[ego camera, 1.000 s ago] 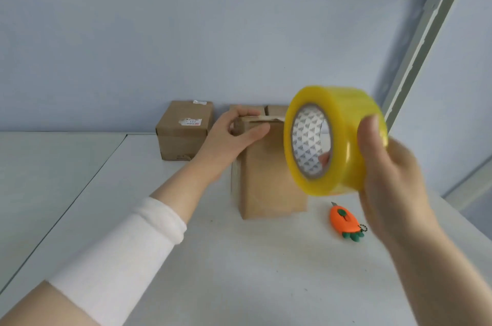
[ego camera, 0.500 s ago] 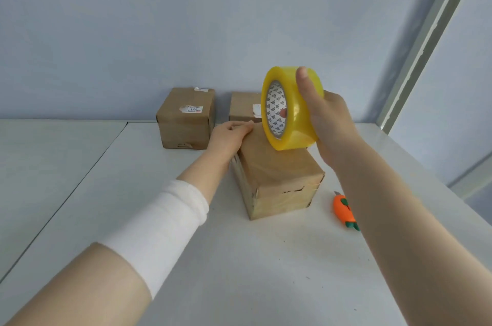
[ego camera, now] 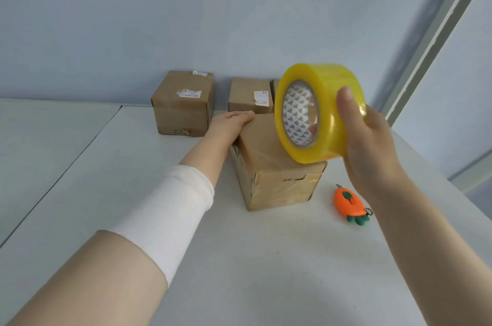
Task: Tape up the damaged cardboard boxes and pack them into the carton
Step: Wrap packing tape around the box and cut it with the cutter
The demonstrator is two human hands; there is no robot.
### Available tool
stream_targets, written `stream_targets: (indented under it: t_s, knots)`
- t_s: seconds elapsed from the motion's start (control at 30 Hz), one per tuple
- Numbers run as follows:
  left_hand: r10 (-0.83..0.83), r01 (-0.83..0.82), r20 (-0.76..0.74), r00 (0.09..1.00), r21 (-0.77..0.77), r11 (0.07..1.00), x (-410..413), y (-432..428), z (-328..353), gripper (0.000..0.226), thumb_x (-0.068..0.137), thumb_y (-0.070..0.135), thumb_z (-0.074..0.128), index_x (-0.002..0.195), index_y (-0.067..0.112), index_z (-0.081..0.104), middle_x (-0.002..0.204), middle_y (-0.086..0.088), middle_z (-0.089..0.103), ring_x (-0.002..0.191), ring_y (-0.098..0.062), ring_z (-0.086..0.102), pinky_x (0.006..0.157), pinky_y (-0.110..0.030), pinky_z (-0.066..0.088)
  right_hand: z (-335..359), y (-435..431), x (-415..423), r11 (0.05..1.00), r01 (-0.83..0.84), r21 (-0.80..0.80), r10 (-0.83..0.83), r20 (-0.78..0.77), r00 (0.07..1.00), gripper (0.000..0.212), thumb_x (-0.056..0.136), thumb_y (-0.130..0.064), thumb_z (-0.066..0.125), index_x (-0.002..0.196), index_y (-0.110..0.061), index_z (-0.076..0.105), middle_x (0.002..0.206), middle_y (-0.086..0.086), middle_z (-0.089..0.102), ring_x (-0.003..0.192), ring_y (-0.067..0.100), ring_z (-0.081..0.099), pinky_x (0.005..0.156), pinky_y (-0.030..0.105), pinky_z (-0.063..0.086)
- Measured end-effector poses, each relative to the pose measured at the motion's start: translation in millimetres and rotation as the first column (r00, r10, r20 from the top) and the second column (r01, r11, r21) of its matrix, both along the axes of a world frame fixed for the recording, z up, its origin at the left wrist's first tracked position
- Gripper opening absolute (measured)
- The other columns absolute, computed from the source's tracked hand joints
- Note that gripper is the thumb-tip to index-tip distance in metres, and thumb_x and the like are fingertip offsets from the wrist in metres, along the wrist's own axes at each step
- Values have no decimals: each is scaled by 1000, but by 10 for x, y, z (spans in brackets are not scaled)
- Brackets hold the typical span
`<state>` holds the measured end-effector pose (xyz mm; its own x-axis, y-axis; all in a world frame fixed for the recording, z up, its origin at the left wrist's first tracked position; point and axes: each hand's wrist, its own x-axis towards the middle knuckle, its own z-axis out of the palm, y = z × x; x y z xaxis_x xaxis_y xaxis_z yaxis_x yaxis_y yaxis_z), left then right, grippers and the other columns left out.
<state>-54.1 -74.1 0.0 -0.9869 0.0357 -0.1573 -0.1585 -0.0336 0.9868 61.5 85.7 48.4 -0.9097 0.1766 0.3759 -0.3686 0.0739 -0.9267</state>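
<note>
- Nearest to us lies the white tabletop (ego camera: 239, 267), with both forearms reaching out over it; the left forearm wears a white knitted sleeve band (ego camera: 170, 214).
- On the right side of the table we see a small orange carrot-shaped utility knife with green leaves (ego camera: 350, 204), lying flat, near the box in front but apart from it.
- A little further out, in the middle, stands the damaged brown cardboard box (ego camera: 279, 184). Its front face is torn near the upper right edge, and old clear tape shows along its left corner.
- The right hand (ego camera: 372, 144) grips a large roll of yellowish clear packing tape (ego camera: 319, 112), thumb across the outer band and a fingertip showing inside the patterned core. The roll is held on edge over the right part of the box top; we cannot tell whether it touches.
- The left hand (ego camera: 231, 123) rests on the far left top corner of that box. Its fingertips are hidden from us, so we cannot tell whether it grips or only presses.
- Behind stand a labelled brown cardboard box on the left (ego camera: 183, 104), a second labelled brown box in the middle (ego camera: 249, 99), and a sliver of a third brown box (ego camera: 275, 86) mostly hidden by the roll.
- Furthest back are the pale blue wall (ego camera: 186, 19) and, on the right, a slanting grey metal post (ego camera: 436, 33).
</note>
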Motion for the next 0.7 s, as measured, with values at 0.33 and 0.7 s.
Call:
stream_targets:
  t_s: [0.33, 0.7]
  knots:
    - [15, -14, 22, 1000, -10, 1000, 63, 13, 33, 11, 83, 23, 69, 93, 20, 69, 106, -5, 64, 101, -19, 58, 92, -29, 47, -137, -102, 298, 1000, -2, -15, 1, -39, 999, 15, 76, -54, 61, 75, -44, 72, 74, -16, 72, 75, 1, 68, 64, 15, 52]
    - [64, -64, 10, 998, 3, 998, 83, 41, 32, 7, 83, 26, 69, 78, 24, 65, 87, 5, 61, 83, -11, 58, 67, -19, 46, -468, 59, 1104, 994, 105, 42, -110, 147, 983, 68, 42, -89, 59, 71, -29, 71, 59, 3, 69, 52, 11, 63, 51, 22, 50]
